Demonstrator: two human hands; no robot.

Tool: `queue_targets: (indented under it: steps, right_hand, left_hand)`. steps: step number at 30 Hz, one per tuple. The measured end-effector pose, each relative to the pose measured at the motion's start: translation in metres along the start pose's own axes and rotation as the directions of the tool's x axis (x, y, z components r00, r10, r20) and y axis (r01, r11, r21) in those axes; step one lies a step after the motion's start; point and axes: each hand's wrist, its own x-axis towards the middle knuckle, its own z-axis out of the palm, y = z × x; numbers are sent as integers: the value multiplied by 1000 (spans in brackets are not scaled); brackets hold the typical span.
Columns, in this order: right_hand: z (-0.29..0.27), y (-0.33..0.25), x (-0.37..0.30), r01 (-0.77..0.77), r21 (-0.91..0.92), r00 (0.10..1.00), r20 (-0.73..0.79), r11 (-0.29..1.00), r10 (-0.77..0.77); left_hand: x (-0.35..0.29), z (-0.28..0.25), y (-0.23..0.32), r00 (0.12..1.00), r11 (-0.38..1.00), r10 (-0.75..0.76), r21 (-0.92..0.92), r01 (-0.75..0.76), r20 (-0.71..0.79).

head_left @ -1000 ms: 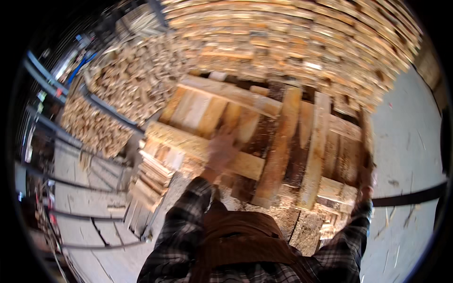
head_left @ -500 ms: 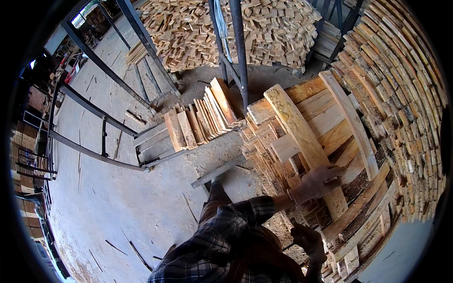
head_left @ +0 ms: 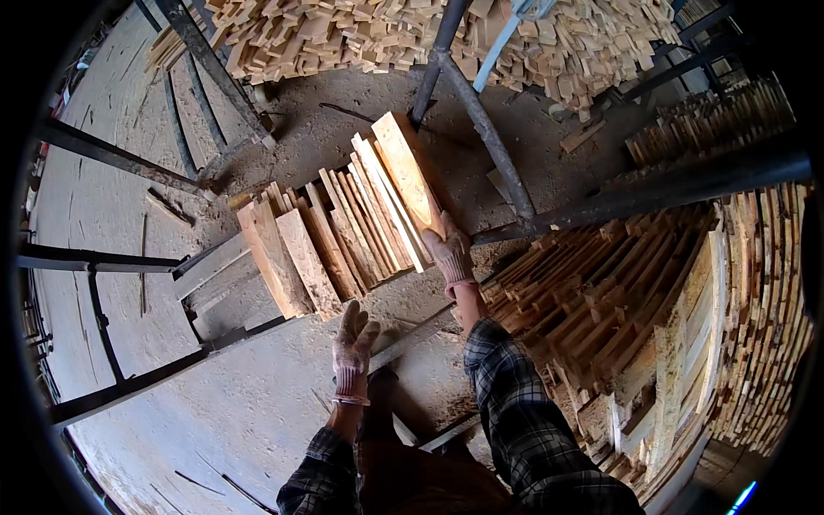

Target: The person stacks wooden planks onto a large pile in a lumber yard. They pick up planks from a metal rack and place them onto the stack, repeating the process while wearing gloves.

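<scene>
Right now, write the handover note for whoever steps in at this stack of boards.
Right hand: gloved, gripping the near end of the rightmost board, which leans against the row of boards standing on edge.
Left hand: gloved, open, holding nothing, just below the row.
Done: the board rests with the row, by the steel frame post.
Left: right hand not yet released. A loose board pile lies to the right.
</scene>
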Motion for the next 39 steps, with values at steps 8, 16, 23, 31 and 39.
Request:
queue_targets:
  steps: [8,16,23,31,39]
  right_hand:
    - [-14,128,183,17,-333,974,-209,943,-91]
    - [49,41,96,-77,-389,980,141,918,142]
    - [55,65,95,-93,-262,987,104,961,124]
    - [64,69,-7,-310,451,855,518,837,38]
    - [56,77,-112,-17,206,793,599,978,-112]
  left_hand:
    - [150,26,-73,940,921,-82,-334,199,333]
    - [221,52,-133,958,689,-61,-683,243,279]
    - [231,68,-100,932,770,-205,-538,342,299]
    - [143,-24,-56,903,885,-320,-249,393,288]
    - [-82,-12,-54,864,844,-480,-187,502,153]
